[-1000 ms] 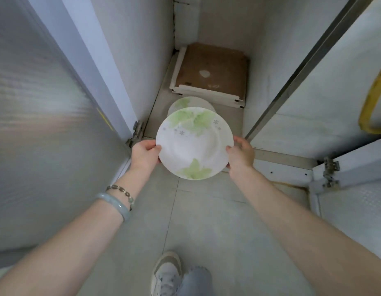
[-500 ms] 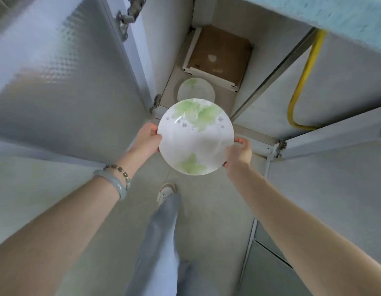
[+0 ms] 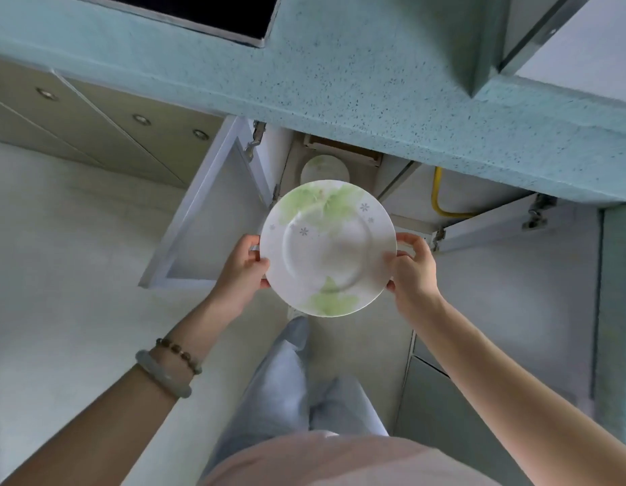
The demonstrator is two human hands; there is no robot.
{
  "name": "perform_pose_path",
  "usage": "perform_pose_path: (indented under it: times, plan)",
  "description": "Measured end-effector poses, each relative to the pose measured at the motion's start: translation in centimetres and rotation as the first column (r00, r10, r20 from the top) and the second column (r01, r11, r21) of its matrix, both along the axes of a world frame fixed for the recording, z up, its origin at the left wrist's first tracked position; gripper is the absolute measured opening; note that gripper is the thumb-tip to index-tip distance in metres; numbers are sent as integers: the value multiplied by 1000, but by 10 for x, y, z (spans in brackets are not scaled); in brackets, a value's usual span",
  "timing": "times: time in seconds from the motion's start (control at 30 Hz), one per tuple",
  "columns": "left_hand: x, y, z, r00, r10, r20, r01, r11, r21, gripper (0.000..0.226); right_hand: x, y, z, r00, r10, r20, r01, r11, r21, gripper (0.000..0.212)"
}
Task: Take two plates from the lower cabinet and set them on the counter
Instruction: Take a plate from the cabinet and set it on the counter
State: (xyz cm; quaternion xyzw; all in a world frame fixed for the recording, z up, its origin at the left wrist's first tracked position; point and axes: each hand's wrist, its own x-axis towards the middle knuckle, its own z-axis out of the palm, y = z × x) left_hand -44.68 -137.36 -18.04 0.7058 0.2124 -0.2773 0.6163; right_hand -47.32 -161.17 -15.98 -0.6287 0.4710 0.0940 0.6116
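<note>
A white plate with green leaf print (image 3: 328, 247) is held level in front of me, above the floor and below the counter's edge. My left hand (image 3: 244, 271) grips its left rim and my right hand (image 3: 413, 266) grips its right rim. A second, similar plate (image 3: 324, 169) lies on the floor of the open lower cabinet (image 3: 406, 201), partly under the counter's overhang. The speckled teal counter (image 3: 339, 92) runs across the top of the view.
The cabinet's left door (image 3: 206, 212) stands open to my left, the right door (image 3: 497, 222) open to my right. A yellow hose (image 3: 439, 198) runs inside the cabinet. A brown board (image 3: 343, 152) lies behind the second plate. A dark cooktop (image 3: 206, 12) sits in the counter.
I have stood up from the cabinet: the plate in both hands has risen away from the cabinet floor, and the counter top has come into view.
</note>
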Motion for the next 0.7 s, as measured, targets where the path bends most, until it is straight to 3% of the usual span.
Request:
perform_pose_path:
  times: [0.4,0.7]
  plan:
    - [30,-8,95,994,3,109,11,992,-128,30,41,-27,107,984,97,149,-99,995,6,35]
    - [17,0,133,966,193,170,-164,971,-174,31,62,-24,140,947,215,239,-238,968,73,36]
